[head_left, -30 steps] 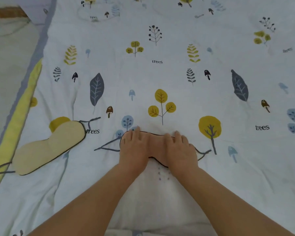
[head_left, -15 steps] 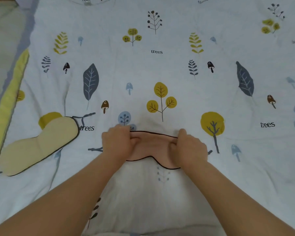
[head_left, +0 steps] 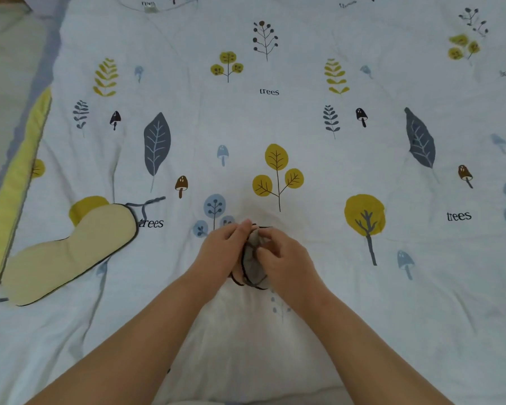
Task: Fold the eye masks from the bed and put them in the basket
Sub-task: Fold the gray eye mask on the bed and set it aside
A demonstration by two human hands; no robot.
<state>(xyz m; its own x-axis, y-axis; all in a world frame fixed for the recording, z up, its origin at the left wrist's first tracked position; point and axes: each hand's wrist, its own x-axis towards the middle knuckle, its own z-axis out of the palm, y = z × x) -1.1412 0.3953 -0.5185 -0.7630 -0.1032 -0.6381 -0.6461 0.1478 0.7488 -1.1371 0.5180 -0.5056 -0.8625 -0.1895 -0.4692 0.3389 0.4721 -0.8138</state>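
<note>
The task is at an early stage, by my reading. At the centre of the pale blue bedsheet printed with trees and leaves (head_left: pixel 275 118), both hands meet over a small fabric eye mask with dark piping (head_left: pixel 253 263), its greyish underside showing, pressed into a doubled-over bundle between them. The left hand (head_left: pixel 221 252) closes on the bundle from the nine o'clock side, and the right hand (head_left: pixel 285 260) pinches it from three o'clock, fingers curled onto the cloth. The mask sits on the sheet or just above it; which of the two cannot be told.

Left to do: a second, pale yellow padded eye mask with black edging (head_left: pixel 67 254) lies flat and unfolded at about nine o'clock from the hands, well apart from them, its dark strap trailing off the left edge. No basket is in view, so nothing can be judged as delivered.

Half a second ago the central mask was spread wide, pinkish face up, with a hand gripping each end. Now the ends have been brought together, the hands touching where they were apart.
</note>
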